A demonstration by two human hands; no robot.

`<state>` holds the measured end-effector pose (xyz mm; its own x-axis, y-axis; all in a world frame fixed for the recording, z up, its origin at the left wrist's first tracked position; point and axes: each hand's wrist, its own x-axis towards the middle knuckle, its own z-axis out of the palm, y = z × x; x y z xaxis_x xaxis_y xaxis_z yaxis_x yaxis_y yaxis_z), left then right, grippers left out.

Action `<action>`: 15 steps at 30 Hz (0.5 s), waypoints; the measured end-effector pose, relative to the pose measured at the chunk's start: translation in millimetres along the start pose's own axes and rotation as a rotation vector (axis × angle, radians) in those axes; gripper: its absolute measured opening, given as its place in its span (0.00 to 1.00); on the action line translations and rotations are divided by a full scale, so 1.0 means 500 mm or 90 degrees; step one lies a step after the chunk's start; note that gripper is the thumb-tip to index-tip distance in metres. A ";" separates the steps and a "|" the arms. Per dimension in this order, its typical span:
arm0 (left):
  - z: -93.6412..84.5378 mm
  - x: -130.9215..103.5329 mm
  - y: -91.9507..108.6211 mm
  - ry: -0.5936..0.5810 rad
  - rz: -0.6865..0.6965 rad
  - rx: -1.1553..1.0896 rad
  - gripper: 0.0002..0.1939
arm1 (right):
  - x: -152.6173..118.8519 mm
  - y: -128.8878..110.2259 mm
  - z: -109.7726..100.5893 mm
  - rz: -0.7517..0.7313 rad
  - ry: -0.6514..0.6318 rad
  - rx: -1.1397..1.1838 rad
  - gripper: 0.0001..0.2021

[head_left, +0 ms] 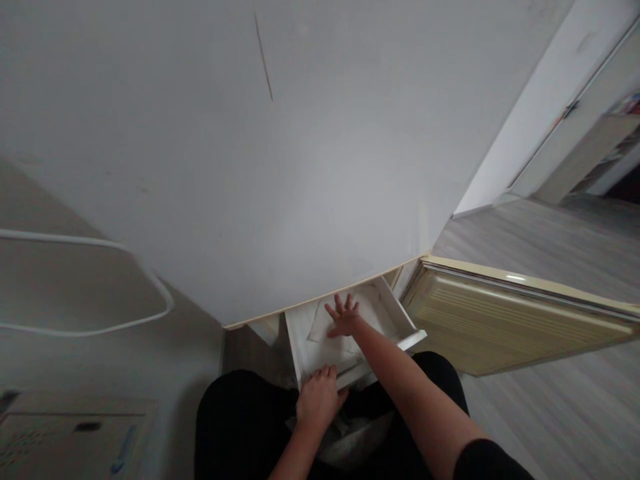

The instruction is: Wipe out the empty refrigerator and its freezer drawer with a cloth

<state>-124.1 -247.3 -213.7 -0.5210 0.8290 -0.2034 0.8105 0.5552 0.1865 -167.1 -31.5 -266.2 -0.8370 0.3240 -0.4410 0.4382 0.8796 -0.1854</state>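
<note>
A white drawer (295, 343) is pulled out toward me from a low opening under a large pale panel. My left hand (320, 397) grips the drawer's front edge at its left corner, fingers curled over the rim. Over the drawer's inside, my right hand (344, 317) is open with its fingers spread and holds nothing. A flat whitish patch or sheet (320, 322) shows on the drawer bottom beside that hand; I cannot tell whether the hand touches it. My right forearm hides part of the drawer front.
A yellowish ribbed door (510, 313) stands swung out to the right. Between my dark-clad knees is a greyish crumpled thing (355, 443) under the drawer. A white cable (160, 293) loops at the left, above a wall box (75, 433). Grey wood-look floor (540, 407) lies at the right.
</note>
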 end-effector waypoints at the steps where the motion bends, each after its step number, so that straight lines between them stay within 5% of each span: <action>1: -0.001 0.000 0.000 -0.001 0.001 0.000 0.16 | 0.004 -0.034 0.008 -0.043 0.010 -0.009 0.58; 5: -0.009 -0.004 -0.005 -0.044 -0.024 -0.013 0.16 | 0.009 -0.156 0.038 -0.161 0.029 -0.033 0.62; 8: -0.012 -0.009 -0.010 -0.038 -0.016 -0.021 0.17 | -0.006 -0.175 0.049 -0.223 0.004 -0.071 0.59; 12: -0.011 -0.011 -0.011 -0.022 -0.027 -0.020 0.18 | -0.036 -0.077 0.042 -0.275 -0.055 -0.120 0.55; 15: -0.008 -0.011 -0.011 -0.037 -0.023 -0.014 0.17 | -0.060 0.043 0.023 -0.159 -0.045 -0.085 0.67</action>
<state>-126.7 -254.4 -209.9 -0.5324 0.8038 -0.2654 0.7853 0.5861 0.1996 -129.0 -26.4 -266.9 -0.8862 0.0709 -0.4579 0.1706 0.9687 -0.1802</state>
